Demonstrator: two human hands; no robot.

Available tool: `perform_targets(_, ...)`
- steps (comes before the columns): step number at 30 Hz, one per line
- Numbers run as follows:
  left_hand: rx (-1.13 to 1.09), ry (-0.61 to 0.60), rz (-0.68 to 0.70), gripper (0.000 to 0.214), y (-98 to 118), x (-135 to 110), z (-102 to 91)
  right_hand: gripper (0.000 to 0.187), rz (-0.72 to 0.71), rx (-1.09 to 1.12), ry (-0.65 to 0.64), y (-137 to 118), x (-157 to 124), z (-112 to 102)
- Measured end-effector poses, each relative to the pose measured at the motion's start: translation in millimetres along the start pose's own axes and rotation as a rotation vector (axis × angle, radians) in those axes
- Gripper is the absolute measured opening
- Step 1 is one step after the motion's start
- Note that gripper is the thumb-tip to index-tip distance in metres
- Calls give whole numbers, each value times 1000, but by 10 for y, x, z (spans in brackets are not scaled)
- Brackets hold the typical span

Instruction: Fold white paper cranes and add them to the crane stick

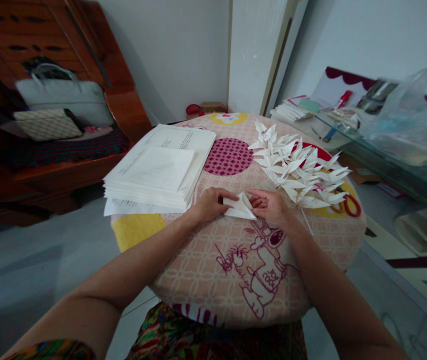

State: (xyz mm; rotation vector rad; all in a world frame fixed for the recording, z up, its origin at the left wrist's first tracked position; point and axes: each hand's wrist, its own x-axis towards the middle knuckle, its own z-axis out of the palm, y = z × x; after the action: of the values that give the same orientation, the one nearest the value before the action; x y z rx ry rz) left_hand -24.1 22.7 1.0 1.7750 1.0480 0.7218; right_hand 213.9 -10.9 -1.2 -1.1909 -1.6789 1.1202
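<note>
A small piece of folded white paper is between my two hands, just above or on the patterned tablecloth. My left hand grips its left side, thumb and fingers closed on it. On the other side, my right hand pinches the right edge with curled fingers. Beyond my right hand lies a heap of folded paper cranes, white with pointed wings. To the left of my left hand is a thick stack of printed paper sheets, with smaller cut paper squares on top.
Red-handled scissors lie at the table's right edge, partly under the cranes. A glass-topped cabinet with a plastic bag and papers stands at right. On the left is a wooden bench holding a pale handbag.
</note>
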Motion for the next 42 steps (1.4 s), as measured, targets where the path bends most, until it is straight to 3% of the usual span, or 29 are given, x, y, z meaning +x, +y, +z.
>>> perform_targets(4,174,4,122,30,55,-38,-3,73,-226,-282,-30,-115,-54,-13)
perform_targets(9,331,-76,266,28,131,-92,-25,66,-422,-494,-123,-137,-82,32)
perform_targets(14,360,-151,292,36,103,-72,-130,50,-457,-563,-188,-118,-128,52)
perform_targets(19,316,-174,325,34,25,-40,-240,43,-489,-613,-146,-85,-138,48)
perform_targets(30,531,-186,451,31,40,-70,-204,21,-738,-907,-109,-117,-134,85)
perform_targets(42,500,-246,446,29,15,-38,-246,18,-836,-962,-84,-132,-125,116)
